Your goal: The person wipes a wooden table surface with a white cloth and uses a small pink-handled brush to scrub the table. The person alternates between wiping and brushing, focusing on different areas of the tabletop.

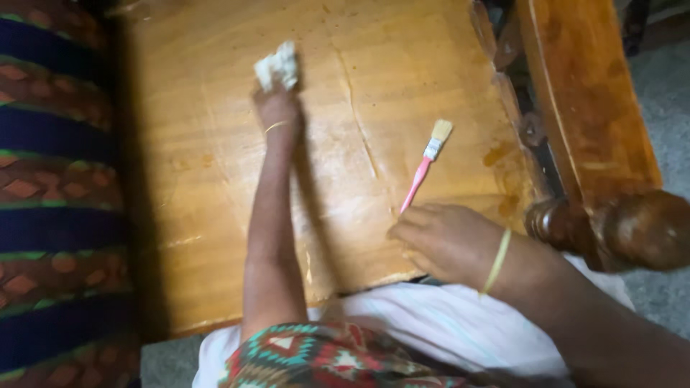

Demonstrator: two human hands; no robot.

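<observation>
While left hand (277, 108) presses rag (277, 66), brush (425, 164) meets right hand (440, 241).

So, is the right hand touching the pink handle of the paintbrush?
Touching. The head view shows the right hand with its fingers closed on the lower end of the paintbrush; no gap shows between them.

The left hand (277, 108) reaches far out and presses a white cloth (277, 66) onto the shiny wooden board (215, 201). The right hand (438, 241) holds a small paintbrush (425, 165) by its pink handle. A stripy cushion (50, 194) lies beside the board.
</observation>
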